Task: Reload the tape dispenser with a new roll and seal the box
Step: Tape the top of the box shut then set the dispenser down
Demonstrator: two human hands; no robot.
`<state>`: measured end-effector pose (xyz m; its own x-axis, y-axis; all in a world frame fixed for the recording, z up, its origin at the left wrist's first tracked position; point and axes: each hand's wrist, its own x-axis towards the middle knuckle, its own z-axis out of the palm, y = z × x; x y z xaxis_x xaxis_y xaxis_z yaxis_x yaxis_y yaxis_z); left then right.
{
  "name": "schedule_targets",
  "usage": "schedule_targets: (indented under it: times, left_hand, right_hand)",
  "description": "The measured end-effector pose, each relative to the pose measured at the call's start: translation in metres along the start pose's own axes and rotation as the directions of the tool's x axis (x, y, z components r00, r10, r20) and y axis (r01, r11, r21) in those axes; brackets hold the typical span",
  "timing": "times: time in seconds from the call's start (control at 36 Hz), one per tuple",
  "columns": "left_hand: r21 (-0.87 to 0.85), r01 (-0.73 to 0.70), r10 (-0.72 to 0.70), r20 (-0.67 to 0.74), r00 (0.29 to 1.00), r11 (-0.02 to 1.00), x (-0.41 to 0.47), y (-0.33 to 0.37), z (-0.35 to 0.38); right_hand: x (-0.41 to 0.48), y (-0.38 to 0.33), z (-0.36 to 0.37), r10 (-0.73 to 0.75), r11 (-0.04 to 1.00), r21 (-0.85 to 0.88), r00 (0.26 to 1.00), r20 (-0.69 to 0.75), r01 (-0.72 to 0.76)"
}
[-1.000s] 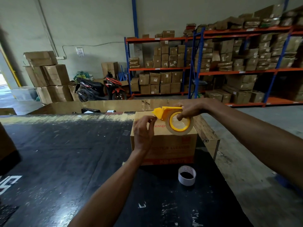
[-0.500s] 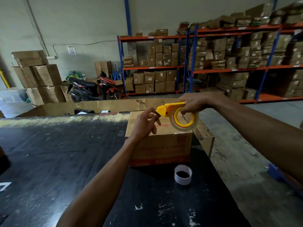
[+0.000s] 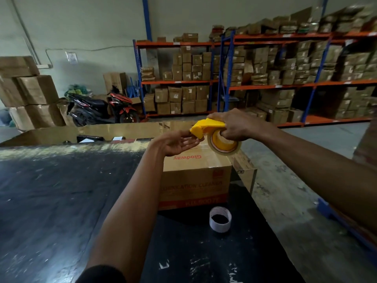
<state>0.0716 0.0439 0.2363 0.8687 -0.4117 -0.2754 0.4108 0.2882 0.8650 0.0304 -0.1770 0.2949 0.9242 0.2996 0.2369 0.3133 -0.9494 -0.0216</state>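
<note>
My right hand (image 3: 234, 126) grips a yellow tape dispenser (image 3: 206, 127) from above, with a clear tape roll (image 3: 224, 145) mounted on its hub. The dispenser hovers over the far top of a brown cardboard box (image 3: 195, 180) printed in red. My left hand (image 3: 177, 141) is palm up with fingers spread, its fingertips touching the underside of the dispenser's yellow front end. Whether a tape end lies between those fingers cannot be told. An empty white tape core (image 3: 220, 219) stands on the black table (image 3: 61, 201) just in front of the box.
A long flat cardboard sheet (image 3: 81, 132) runs along the table's far edge. The table's right edge drops to a grey floor. Farther off stand blue and orange racks (image 3: 265, 84) of cartons, a parked scooter (image 3: 98, 108) and stacked boxes (image 3: 26, 92) at left.
My left hand turned palm up and opened under the dispenser's front. My right hand lifted the dispenser and tilted the roll flatter.
</note>
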Motion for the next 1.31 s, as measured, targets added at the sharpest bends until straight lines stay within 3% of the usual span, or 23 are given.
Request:
schedule_targets:
  times: [0.11, 0.25, 0.31, 0.39, 0.44, 0.58, 0.75, 0.89, 1.03, 1.11, 1.22, 1.31]
  left_hand:
    - [0.140, 0.035, -0.029, -0.045, 0.999, 0.989, 0.008, 0.008, 0.004]
    - [0.289, -0.012, 0.038, -0.083, 0.996, 0.957, 0.030, 0.012, 0.008]
    - [0.422, -0.116, 0.160, -0.071, 0.985, 0.899, 0.042, 0.013, 0.007]
    - [0.601, -0.282, 0.282, 0.097, 0.954, 0.748, 0.055, 0.019, 0.000]
    - [0.695, -0.287, 0.237, 0.171, 0.956, 0.659, 0.061, 0.022, -0.007]
    - [0.821, -0.188, 0.107, 0.154, 0.982, 0.539, 0.090, 0.029, -0.004]
    - [0.807, -0.137, 0.050, 0.133, 0.990, 0.575, 0.111, 0.035, -0.012]
    - [0.769, -0.052, -0.065, 0.121, 0.990, 0.637, 0.144, 0.035, -0.011]
    - [0.765, -0.078, -0.002, 0.103, 0.995, 0.639, 0.167, 0.039, -0.015]
    - [0.823, -0.159, 0.086, 0.134, 0.987, 0.545, 0.180, 0.032, -0.027]
    - [0.913, -0.260, 0.282, 0.171, 0.944, 0.313, 0.202, 0.016, -0.049]
    - [0.934, -0.283, 0.371, 0.189, 0.909, 0.218, 0.217, 0.002, -0.059]
  right_hand:
    - [0.000, 0.004, -0.001, -0.026, 1.000, -0.001, 0.999, -0.037, 0.026]
    - [0.004, 0.007, 0.003, -0.006, 1.000, -0.021, 0.999, -0.052, 0.005]
    - [0.005, 0.007, 0.009, 0.015, 0.999, -0.037, 0.998, -0.065, -0.017]
    - [0.005, 0.008, 0.014, 0.077, 0.997, -0.006, 0.997, -0.016, -0.077]
    - [0.002, 0.003, 0.016, 0.095, 0.995, 0.020, 0.993, 0.072, -0.097]
    - [-0.005, -0.014, 0.027, 0.183, 0.983, -0.028, 0.964, 0.193, -0.181]
    - [-0.012, -0.010, 0.024, 0.248, 0.964, 0.017, 0.921, 0.299, -0.265]
    - [-0.005, -0.014, 0.046, 0.272, 0.961, -0.019, 0.938, 0.214, -0.275]
    - [0.019, -0.011, 0.068, 0.261, 0.964, 0.019, 0.956, 0.136, -0.266]
    - [0.039, -0.005, 0.077, 0.279, 0.957, 0.041, 0.952, 0.122, -0.286]
    - [0.067, 0.005, 0.088, 0.272, 0.959, 0.046, 0.953, 0.137, -0.280]
    - [0.086, 0.011, 0.094, 0.285, 0.952, 0.046, 0.933, 0.218, -0.301]
